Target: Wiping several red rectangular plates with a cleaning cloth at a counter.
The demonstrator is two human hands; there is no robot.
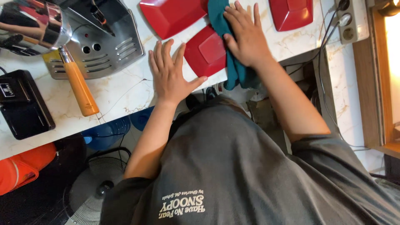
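The person stands at a pale marble counter [121,91], and the work in hand looks like wiping a plate. The small red square plate [206,52] sits close to the counter's near edge, right in front of them. The right hand [246,35] lies flat on a teal cloth [218,16], fingers straight and only slightly apart, pressing it down over the plate's 2 o'clock corner. It pinches nothing. The loose end of the cloth hangs over the counter edge at 5 o'clock from the plate.

The left hand [171,75] rests palm down on the counter at 8 o'clock from the plate. Its fingers are spread wide, and the thumb touches the plate's lower left edge, bracing it.

A larger red plate [171,14] lies at 11 o'clock, just beside the small one, with a third red plate [291,12] at 1 o'clock, well apart. Further out at 9 o'clock stand a steel coffee machine [100,41] and a wooden-handled filter holder [79,89], with a black box [21,104] beyond them. A power strip [352,21] sits at the far right.

I'd judge the wipe to be mid-stroke, with much of the plate's red face uncovered. With the plate so near the edge, any further pass calls for flat, even pressure from the right palm. The left thumb needs to stay firm so the plate does not slide off.
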